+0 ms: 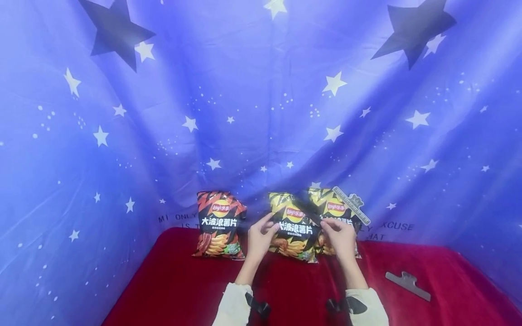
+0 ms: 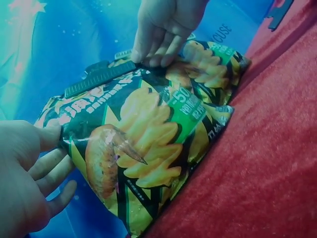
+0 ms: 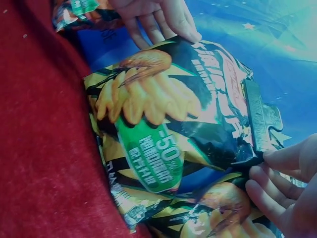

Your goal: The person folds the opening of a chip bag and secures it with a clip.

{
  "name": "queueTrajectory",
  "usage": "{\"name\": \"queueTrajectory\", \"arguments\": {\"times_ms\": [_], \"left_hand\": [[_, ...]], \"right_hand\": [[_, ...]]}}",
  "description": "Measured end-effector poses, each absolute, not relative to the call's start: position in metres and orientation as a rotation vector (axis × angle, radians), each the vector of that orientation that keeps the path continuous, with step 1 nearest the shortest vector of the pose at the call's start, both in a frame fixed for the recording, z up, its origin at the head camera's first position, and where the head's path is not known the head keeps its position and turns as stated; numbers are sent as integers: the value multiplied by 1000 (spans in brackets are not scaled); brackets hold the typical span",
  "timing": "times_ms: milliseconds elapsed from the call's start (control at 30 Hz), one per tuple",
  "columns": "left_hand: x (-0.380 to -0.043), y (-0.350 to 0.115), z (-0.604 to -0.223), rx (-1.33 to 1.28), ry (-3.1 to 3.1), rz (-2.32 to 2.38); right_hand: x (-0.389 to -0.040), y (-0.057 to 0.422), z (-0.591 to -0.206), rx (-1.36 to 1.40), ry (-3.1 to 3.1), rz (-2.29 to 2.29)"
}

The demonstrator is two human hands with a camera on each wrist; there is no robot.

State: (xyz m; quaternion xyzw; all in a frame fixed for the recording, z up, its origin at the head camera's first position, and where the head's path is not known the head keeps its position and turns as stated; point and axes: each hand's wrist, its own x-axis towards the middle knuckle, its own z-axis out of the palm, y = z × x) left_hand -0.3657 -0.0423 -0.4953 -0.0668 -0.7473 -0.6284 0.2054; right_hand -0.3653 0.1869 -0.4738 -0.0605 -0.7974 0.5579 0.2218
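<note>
A yellow-and-black chip bag (image 1: pixel 294 235) stands upright between my hands, with a black clip (image 3: pixel 257 116) across its upper part. My left hand (image 1: pixel 259 237) pinches the bag's left side, thumb in front and fingers behind. At the opposite upper edge, my right hand (image 1: pixel 341 236) pinches the bag beside the clip's end; whether it also grips the clip itself is hard to tell. Partly hidden behind that hand stands a second yellow chip bag (image 1: pixel 326 198), with a pale clip (image 1: pixel 351 206) slanting over its top right corner.
To the left stands a red-and-black chip bag (image 1: pixel 220 231). A dark grey clip (image 1: pixel 408 285) lies on the red cloth-covered table (image 1: pixel 183 290) at the right. A blue curtain with stars (image 1: pixel 244 90) hangs right behind the bags.
</note>
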Motion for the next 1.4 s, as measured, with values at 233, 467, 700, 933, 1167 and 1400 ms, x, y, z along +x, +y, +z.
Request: {"name": "queueTrajectory", "arguments": {"times_ms": [233,467,700,933,1167,1400], "left_hand": [[-372,-55,-501,-256,-2143,-1742],[-377,-62,-489,-419,-2326,-1813],[-367,-87,-458,-412,-2373,-1728],[-344,-154,-408,-195,-2070,-1768],[-359,-206,-411,39,-1916,-1869],[-370,-222,-439,176,-1956,-1931]], "right_hand": [[-369,177,-473,-134,-2273,1477],[-369,189,-465,-120,-2331,1520],[-359,195,-453,-56,-2298,1450],[-340,164,-411,154,-2140,1607],[-366,114,-392,422,-2173,2104],[-387,63,-410,479,-2265,2357]]}}
